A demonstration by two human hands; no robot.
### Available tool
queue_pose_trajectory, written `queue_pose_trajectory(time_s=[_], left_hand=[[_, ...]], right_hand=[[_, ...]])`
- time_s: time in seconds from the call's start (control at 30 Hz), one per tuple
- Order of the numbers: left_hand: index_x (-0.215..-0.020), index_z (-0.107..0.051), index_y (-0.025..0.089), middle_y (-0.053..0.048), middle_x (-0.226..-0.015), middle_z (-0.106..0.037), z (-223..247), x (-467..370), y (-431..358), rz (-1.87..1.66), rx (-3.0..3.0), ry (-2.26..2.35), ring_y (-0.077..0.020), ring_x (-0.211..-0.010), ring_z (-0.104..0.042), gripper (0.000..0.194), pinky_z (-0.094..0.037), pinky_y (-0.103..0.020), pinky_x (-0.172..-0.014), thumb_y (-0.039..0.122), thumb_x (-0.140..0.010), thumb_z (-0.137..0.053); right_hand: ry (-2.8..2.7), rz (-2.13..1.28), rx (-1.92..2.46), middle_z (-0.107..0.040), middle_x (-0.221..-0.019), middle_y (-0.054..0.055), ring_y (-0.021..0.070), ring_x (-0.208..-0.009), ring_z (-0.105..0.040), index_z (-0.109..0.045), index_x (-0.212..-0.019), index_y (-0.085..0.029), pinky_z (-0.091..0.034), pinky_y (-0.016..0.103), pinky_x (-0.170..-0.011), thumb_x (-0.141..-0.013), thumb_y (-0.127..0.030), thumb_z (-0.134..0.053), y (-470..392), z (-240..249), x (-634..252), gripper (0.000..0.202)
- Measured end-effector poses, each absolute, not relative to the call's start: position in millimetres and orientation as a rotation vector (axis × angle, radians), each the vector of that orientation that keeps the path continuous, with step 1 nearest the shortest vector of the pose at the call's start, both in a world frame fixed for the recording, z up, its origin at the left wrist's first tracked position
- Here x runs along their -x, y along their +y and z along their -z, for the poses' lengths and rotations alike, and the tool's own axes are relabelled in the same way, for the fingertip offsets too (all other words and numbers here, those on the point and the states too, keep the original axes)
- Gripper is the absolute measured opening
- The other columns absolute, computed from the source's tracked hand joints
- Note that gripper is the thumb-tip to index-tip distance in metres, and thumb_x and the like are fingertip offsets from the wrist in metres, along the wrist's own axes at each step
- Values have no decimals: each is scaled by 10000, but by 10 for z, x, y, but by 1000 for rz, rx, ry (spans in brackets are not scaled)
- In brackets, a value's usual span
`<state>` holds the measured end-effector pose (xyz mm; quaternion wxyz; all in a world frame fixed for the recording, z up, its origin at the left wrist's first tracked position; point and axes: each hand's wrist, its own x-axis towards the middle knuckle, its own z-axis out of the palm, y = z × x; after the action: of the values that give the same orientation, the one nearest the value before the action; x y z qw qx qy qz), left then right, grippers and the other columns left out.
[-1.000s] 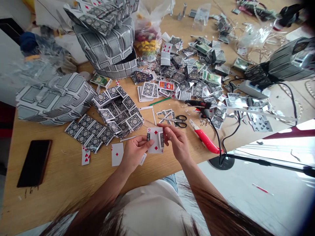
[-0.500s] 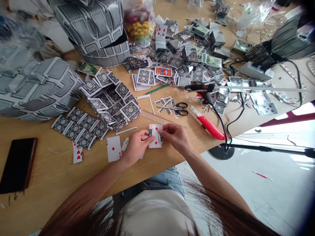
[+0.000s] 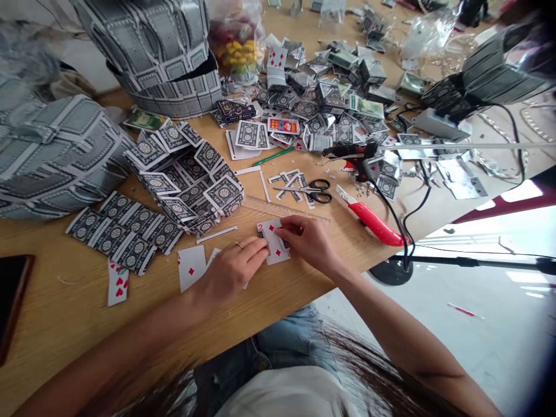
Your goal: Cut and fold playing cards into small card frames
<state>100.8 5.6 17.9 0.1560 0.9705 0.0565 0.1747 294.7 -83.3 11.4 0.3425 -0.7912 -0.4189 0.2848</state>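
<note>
A two of diamonds playing card (image 3: 274,246), with dark patterned strips showing at its left and right edges, lies face up between my hands. My left hand (image 3: 237,263) wears a ring; its fingers are pressed together on the card's left edge, with the thumb hidden. My right hand (image 3: 306,242) pinches the card's right edge between thumb and bent fingers. Left of my left hand lies an ace of diamonds card (image 3: 191,268), partly covered by the wrist. Beyond the card are a clear ruler (image 3: 286,209) and scissors (image 3: 306,190).
A red utility knife (image 3: 373,222) and a glue gun (image 3: 356,156) with its cable lie right. A box shape of cards (image 3: 186,179) and a folded card panel (image 3: 124,231) stand left. Behind spreads a card pile (image 3: 325,104). A phone (image 3: 13,301) lies far left.
My left hand has turned so its back faces up, fingers closing along the card's left edge. The card is tilted slightly anticlockwise. The whole view has shifted a little.
</note>
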Motion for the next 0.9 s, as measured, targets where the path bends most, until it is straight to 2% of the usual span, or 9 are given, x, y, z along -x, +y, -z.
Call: queue_pose_trajectory(time_s=[0.13,0.27,0.4,0.53,0.67,0.77,0.9], left_hand=[[-1023,-665,107,-97,-1063,-728,-143,-1062,54,-537,-2861,31,-202,-978,-681,268,-563,-306,-831,62,-944,-413],[-1013,-668,107,-95,-1050,-736,-142,-1062,18,-572,-2884,19,-194,-964,-687,282,-566,-308,-840,40,-931,-407],[-966,-670,131,-80,-1023,-744,-125,-1076,-16,-597,-2878,94,-198,-966,-694,184,-567,-296,-791,125,-949,-487],[-989,-666,123,-88,-1007,-749,-146,-1087,-13,-577,-2982,54,-190,-920,-713,191,-575,-273,-739,101,-941,-483],[-1058,-646,43,-172,-1051,-740,-144,-1070,-40,-632,-3182,-164,-224,-927,-729,259,-582,-266,-685,26,-911,-433],[-1068,-642,26,-206,-1070,-729,-103,-1053,-112,-690,-3230,-141,-264,-997,-715,234,-594,-310,-778,51,-923,-460],[-1076,-632,17,-220,-1090,-720,-79,-1046,-166,-695,-3175,-52,-286,-1033,-703,208,-594,-346,-839,45,-921,-497]], right_hand=[[-1362,-438,2175,-705,-778,29,174,-712,-624,-684,-960,-196,-440,287,-643,-840,-240,-676,-871,-161,-2850,128],[-1556,-151,2176,-693,-970,78,190,-822,-638,-655,-988,-185,-458,289,-666,-904,-276,-629,-963,-216,-2878,127],[-1873,-320,1815,-703,-946,65,151,-809,-664,-672,-983,-175,-505,264,-692,-987,-268,-497,-1148,-264,-3047,199],[-2141,-389,1667,-685,-1146,109,204,-1007,-663,-655,-1133,-147,-541,335,-844,-968,-291,-535,-1255,-321,-3185,249],[-2376,-234,1556,-698,-1080,128,232,-991,-658,-666,-1075,-117,-550,381,-793,-1002,-277,-456,-1192,-376,-3233,274],[-2481,-196,1515,-703,-1035,131,209,-954,-659,-665,-1030,-111,-554,363,-759,-1030,-266,-373,-1137,-404,-3236,331],[-2511,-111,1527,-706,-1008,123,192,-916,-668,-654,-1008,-109,-568,334,-727,-1030,-265,-383,-1157,-393,-3211,314]])
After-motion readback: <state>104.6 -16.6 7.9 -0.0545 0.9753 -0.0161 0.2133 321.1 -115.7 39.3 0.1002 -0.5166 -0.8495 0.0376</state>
